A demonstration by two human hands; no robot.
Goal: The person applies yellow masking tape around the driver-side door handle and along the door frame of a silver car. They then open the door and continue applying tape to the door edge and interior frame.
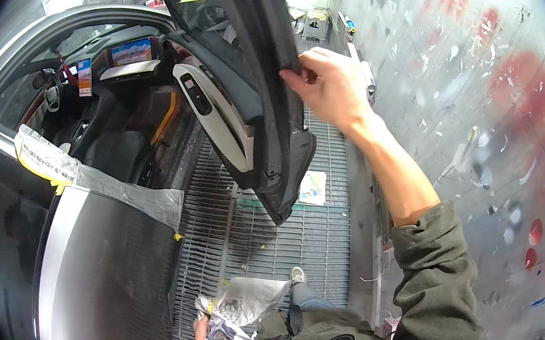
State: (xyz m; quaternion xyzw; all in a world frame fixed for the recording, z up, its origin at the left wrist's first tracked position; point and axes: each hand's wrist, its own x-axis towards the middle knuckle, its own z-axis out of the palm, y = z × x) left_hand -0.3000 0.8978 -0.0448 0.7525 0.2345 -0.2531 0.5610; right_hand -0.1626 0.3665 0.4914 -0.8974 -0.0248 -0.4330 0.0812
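My right hand [335,87] is raised at the edge of an open car door [277,126], its fingers closed around the dark upper frame. The door's inner side shows a pale armrest panel [214,117] with a dark switch plate. Low in the view, my left hand [200,334] grips a crumpled masking sheet [248,302], whitish and partly see-through, with bits of yellow tape on it. Most of the left hand's fingers are hidden behind the sheet's folds.
On my left stands the car, its rear door [112,266] grey and edged by masking film [125,193] with yellow tape. A paint-spattered wall [493,165] runs along my right. Metal grating [325,239] forms the floor; a colourful printed sheet [313,188] lies on it.
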